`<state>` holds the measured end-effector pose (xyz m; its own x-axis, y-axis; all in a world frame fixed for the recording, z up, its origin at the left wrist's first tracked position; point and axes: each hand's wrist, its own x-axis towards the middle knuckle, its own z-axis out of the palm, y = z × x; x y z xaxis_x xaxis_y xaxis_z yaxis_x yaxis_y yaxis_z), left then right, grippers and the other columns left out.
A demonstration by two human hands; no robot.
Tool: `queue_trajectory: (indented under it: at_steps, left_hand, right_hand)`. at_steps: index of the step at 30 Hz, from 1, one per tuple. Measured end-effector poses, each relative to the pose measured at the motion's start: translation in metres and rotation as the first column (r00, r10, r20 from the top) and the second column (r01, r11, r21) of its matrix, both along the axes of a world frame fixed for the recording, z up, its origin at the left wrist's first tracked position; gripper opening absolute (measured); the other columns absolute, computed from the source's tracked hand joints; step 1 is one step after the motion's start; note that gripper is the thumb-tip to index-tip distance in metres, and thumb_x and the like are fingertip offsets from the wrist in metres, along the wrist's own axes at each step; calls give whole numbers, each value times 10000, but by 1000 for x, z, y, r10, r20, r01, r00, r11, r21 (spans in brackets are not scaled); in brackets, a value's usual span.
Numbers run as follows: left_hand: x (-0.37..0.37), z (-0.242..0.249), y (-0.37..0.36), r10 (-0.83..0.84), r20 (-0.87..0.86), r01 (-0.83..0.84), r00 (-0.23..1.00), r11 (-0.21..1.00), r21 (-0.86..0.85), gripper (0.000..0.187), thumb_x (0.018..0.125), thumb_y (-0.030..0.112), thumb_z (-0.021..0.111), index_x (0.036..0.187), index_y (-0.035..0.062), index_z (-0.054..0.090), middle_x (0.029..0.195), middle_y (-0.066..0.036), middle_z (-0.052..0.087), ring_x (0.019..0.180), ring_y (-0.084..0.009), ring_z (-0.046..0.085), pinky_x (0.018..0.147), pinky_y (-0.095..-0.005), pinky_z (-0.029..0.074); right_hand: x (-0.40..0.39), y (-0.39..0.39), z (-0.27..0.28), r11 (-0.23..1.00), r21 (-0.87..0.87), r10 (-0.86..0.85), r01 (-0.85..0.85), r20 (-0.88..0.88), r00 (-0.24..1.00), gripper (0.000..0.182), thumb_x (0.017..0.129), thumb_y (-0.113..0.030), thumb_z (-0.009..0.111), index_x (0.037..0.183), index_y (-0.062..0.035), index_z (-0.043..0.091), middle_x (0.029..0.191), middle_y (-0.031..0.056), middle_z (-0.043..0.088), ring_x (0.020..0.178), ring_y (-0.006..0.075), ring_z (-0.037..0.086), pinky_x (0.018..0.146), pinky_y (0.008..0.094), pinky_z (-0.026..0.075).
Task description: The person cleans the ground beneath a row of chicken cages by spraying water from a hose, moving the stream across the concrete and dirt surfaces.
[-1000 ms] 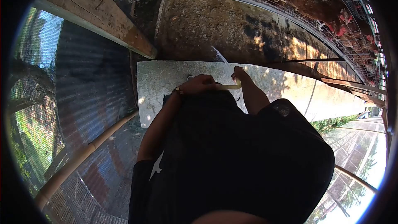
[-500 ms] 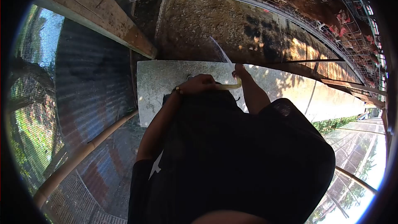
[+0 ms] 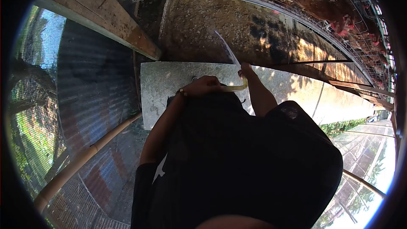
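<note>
A pale yellow hose (image 3: 234, 88) runs between my two hands in front of my dark shirt and bends upward at my right hand. My left hand (image 3: 206, 85), with a band at the wrist, is closed around the hose's left part. My right hand (image 3: 247, 71) grips it near its end, the thumb side upward. From there a thin jet of water (image 3: 229, 51) shoots up and to the left over the dirt strip. The hose's far part is hidden behind my left hand and body.
A concrete walkway (image 3: 159, 97) lies below me, with a dirt strip (image 3: 203, 21) beyond it. Wire cages (image 3: 271, 0) hold several brown chickens (image 3: 339, 17). A wooden post (image 3: 101, 15) stands upper left; a bamboo pole (image 3: 93, 148) and corrugated sheet (image 3: 97, 72) are at left.
The water jet's far tip has risen slightly in view. Chickens at the upper right have shifted their heads. Both hands stay almost where they were on the hose.
</note>
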<state>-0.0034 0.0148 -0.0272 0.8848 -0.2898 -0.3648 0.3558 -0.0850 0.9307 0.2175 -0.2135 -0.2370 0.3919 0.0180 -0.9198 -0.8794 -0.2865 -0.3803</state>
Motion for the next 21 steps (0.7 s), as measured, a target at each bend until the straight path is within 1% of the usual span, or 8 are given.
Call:
queue_trajectory:
  at_steps: [2, 4, 6, 8, 13, 17, 20, 21]
  left_hand:
    - [0, 1, 1, -1, 17, 1, 1000, 1000, -15, 421, 905, 443, 648, 960, 25, 652, 931, -79, 663, 908, -150, 608, 831, -319, 467]
    - [0, 2, 0, -1, 18, 1, 1000, 1000, -12, 401, 911, 425, 646, 955, 26, 650, 926, -76, 661, 905, -144, 605, 826, -319, 467]
    - [0, 2, 0, 1, 17, -1, 1000, 1000, -11, 364, 921, 396, 645, 958, 34, 649, 912, -55, 657, 897, -123, 592, 820, -310, 465]
    - [-1, 1, 0, 4, 15, -3, 1000, 1000, -9, 308, 937, 356, 646, 967, 49, 647, 887, -17, 651, 882, -87, 571, 810, -293, 460]
    - [-1, 3, 0, 2, -3, -2, 1000, 1000, 13, 451, 894, 471, 647, 979, 28, 656, 944, -94, 665, 926, -177, 620, 847, -330, 466]
    - [0, 5, 0, -2, -16, 2, 1000, 1000, 29, 476, 892, 485, 641, 992, 20, 657, 975, -114, 664, 948, -202, 625, 861, -341, 467]
    - [0, 6, 1, -6, 8, 6, 1000, 1000, 27, 489, 894, 490, 636, 993, 11, 653, 989, -122, 661, 957, -210, 624, 867, -346, 467]
    - [0, 6, 1, -7, 11, 7, 1000, 1000, 23, 492, 895, 490, 635, 994, 9, 652, 987, -124, 661, 957, -210, 624, 867, -347, 466]
  right_hand:
    - [4, -2, -8, 999, -17, 29, -29, 1, 1000, 244, 849, -263, 421, 692, -156, 268, 510, 1, 199, 398, 100, 253, 346, 262, 221]
    - [13, -7, -16, 999, 25, 46, -46, -10, 999, 269, 895, -267, 396, 789, -20, 415, 520, 156, 393, 382, 240, 415, 352, 382, 345]
    - [17, -8, -18, 998, 34, 60, -60, -5, 998, 343, 917, -268, 384, 840, 49, 489, 526, 233, 490, 373, 313, 495, 355, 444, 406]
    - [18, -5, -12, 997, 8, 70, -70, 12, 997, 343, 917, -268, 385, 844, 50, 490, 526, 232, 490, 370, 317, 491, 354, 451, 405]
    - [37, -18, -47, 996, 85, -5, 15, -109, 994, 327, 909, -259, 403, 834, 47, 492, 522, 220, 481, 363, 306, 484, 351, 445, 392]
    - [30, -13, -47, 996, 31, 84, -85, 29, 996, 320, 857, -325, 397, 646, -134, 251, 535, 25, 250, 426, 142, 276, 392, 333, 274]
    - [21, 0, -14, 993, -69, 103, -96, 116, 988, 311, 847, -310, 393, 639, -146, 230, 535, 24, 251, 427, 140, 276, 400, 331, 265]
    - [26, -2, -18, 997, -35, 67, -65, 63, 996, 281, 869, -292, 403, 700, -83, 323, 523, 73, 320, 407, 185, 346, 382, 362, 303]
